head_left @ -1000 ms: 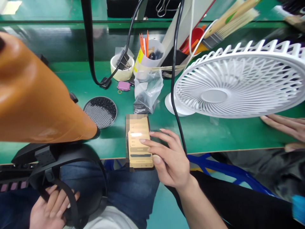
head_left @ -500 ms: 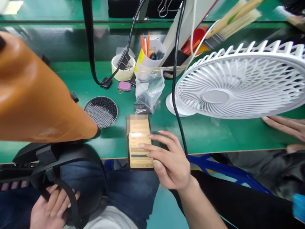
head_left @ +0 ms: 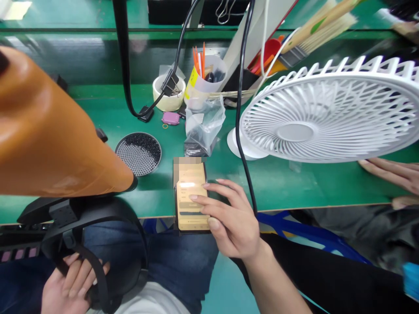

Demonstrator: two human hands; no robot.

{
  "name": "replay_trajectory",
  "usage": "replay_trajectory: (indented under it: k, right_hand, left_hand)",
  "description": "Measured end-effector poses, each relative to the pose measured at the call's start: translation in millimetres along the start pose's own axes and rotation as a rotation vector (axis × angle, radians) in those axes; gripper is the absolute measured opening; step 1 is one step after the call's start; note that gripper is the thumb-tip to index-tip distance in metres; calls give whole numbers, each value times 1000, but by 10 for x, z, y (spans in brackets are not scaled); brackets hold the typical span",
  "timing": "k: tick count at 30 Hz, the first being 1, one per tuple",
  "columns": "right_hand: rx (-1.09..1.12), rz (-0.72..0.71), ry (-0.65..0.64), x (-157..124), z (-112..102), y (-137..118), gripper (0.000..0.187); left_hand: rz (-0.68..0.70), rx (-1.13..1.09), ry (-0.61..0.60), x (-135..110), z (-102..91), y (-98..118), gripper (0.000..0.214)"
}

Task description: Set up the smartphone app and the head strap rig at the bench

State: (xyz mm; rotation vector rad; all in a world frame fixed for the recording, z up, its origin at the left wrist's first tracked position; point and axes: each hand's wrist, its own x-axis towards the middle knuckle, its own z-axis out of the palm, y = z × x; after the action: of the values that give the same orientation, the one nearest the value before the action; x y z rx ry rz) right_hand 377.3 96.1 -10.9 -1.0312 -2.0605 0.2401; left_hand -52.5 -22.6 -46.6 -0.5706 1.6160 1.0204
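A smartphone [head_left: 191, 209] with a lit yellowish screen lies on the green table at its front edge, its upper end blurred out. Over its right side is my right hand [head_left: 234, 220], fingers spread, the index fingertip at the screen; whether it touches I cannot tell. At lower left, my left hand [head_left: 73, 279] has its fingers curled at a black headset-like device [head_left: 114, 248] with curved bands, and one band crosses in front of them. Above that device a large orange object [head_left: 65, 131] fills the left side, tapering to a dark tip.
Behind the phone lie a clear plastic bag [head_left: 204, 124], a pink case [head_left: 170, 118] and a round mesh dish [head_left: 139, 152] of black grains. A white fan [head_left: 327, 117] stands right, with a black cable [head_left: 240, 109] hanging before it. Another person's hand [head_left: 389, 174] rests far right.
My right index fingertip has shifted very slightly left and up over the phone screen. My left hand and the objects on the table stay as they were.
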Motion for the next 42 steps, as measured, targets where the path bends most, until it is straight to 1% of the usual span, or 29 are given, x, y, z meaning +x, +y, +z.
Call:
replay_trajectory:
  k: [2,5,10,12,15,17,20,25,28,35,39,42]
  right_hand:
    - [2,1,3,0,1,-1,17]
    - [12,8,25,-10,5,4,19]
    - [0,42,54,-32,11,14,19]
    - [-2,57,69,-31,16,13,20]
    - [-3,76,85,-21,21,7,21]
    - [-2,76,82,-14,23,5,21]
    - [-13,86,71,-3,27,5,22]
    - [-78,149,0,30,41,6,19]
    - [-84,173,-10,42,49,7,19]
    - [3,106,95,-11,34,5,20]
    - [8,51,74,-33,27,5,18]
    - [-26,82,66,-16,46,13,20]
  left_hand:
    - [-35,-31,37,28,-18,19,16]
    - [-63,-77,32,53,-21,31,18]
    - [-59,-80,22,99,-54,32,17]
    - [-54,-61,30,131,-87,35,14]
    - [-24,-29,4,168,-134,36,8]
    - [-13,-39,-2,182,-156,35,9]
    - [-32,-59,9,193,-176,37,13]
    - [-53,-76,4,200,-188,49,16]
    - [-63,-68,8,198,-181,55,18]
    - [-73,-78,15,188,-149,54,20]
    - [-78,-74,14,197,-160,53,21]
    - [-89,-84,27,223,-165,52,21]
